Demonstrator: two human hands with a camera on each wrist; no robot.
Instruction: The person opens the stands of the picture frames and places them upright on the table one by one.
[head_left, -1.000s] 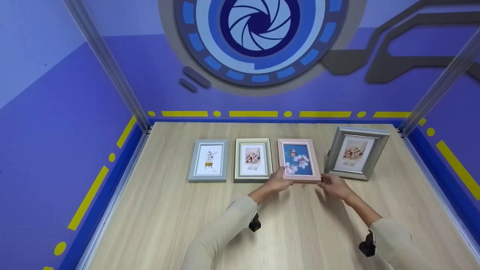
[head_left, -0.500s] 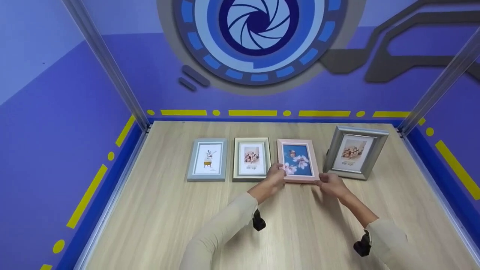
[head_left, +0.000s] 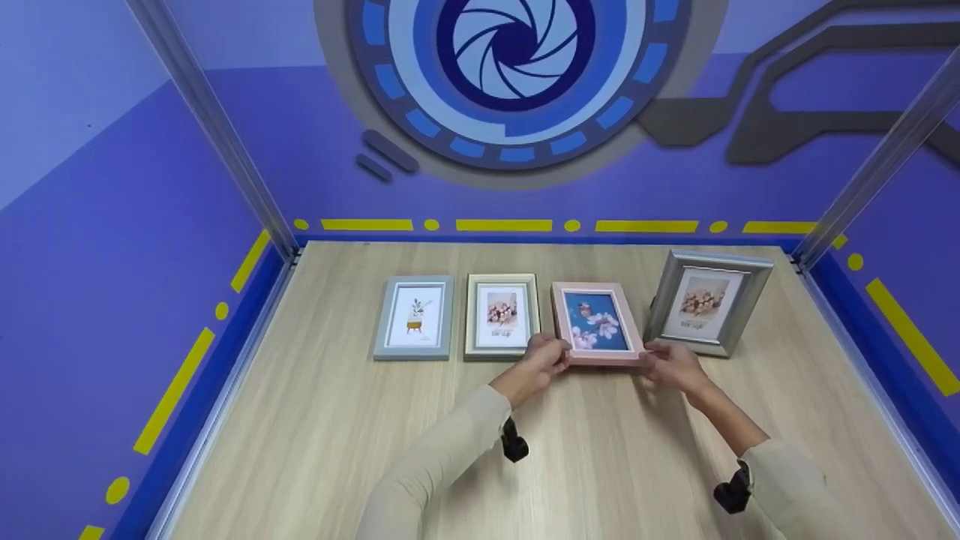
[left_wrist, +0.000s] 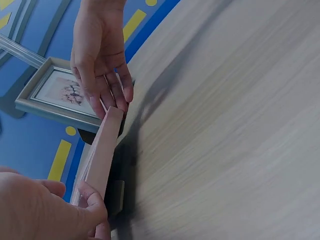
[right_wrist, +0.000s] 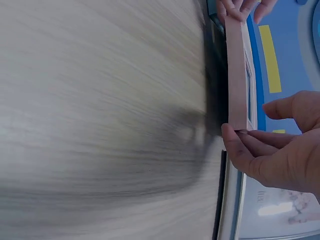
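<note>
The pink picture frame, with blossoms on a blue picture, lies face up, its near edge raised over a dark shadow in both wrist views. My left hand grips its near left corner, fingers curled round the end in the left wrist view. At the near right corner, my right hand supports the frame with fairly straight fingertips, while the thumb stays apart from it. Close by on the left is a cream picture frame; on the right, a larger silver-grey picture frame stands upright, leaning back.
A light blue picture frame lies at the left end of the row. Beneath everything is a pale wooden table. Blue and purple panels enclose its back and sides.
The near edge of the pink picture frame has come up, and more of its left side shows. My left fingers have shifted off its front face to the corner; my right hand stays at its corner.
</note>
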